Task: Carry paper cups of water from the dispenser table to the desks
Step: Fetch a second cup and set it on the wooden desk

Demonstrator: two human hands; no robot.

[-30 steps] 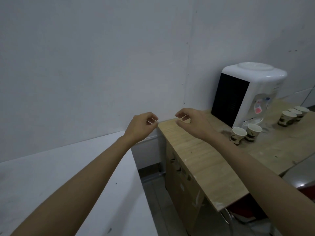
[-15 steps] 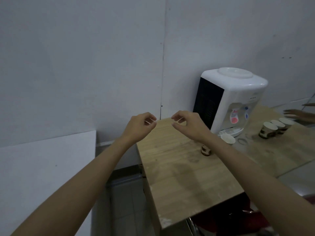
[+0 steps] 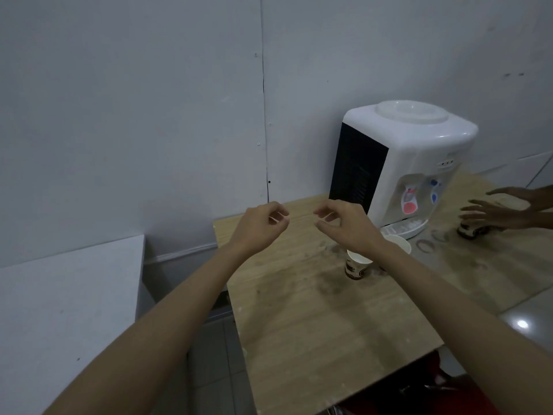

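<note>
Head view: paper cup below right hand fingers.

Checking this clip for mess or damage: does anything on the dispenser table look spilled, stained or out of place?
Yes. The wooden table shows dark ring marks in front of the water dispenser and a dull smudged patch left of the nearest paper cup. Whether these are wet or old stains cannot be told. The cup stands upright.

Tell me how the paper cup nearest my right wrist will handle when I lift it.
The paper cup has thin walls, so a hard squeeze would probably buckle it. It looks small and likely light; whether it holds water cannot be seen from here. It stands upright on the wooden table, tall and narrowing to its base, so a sideways knock might tip it.
</note>
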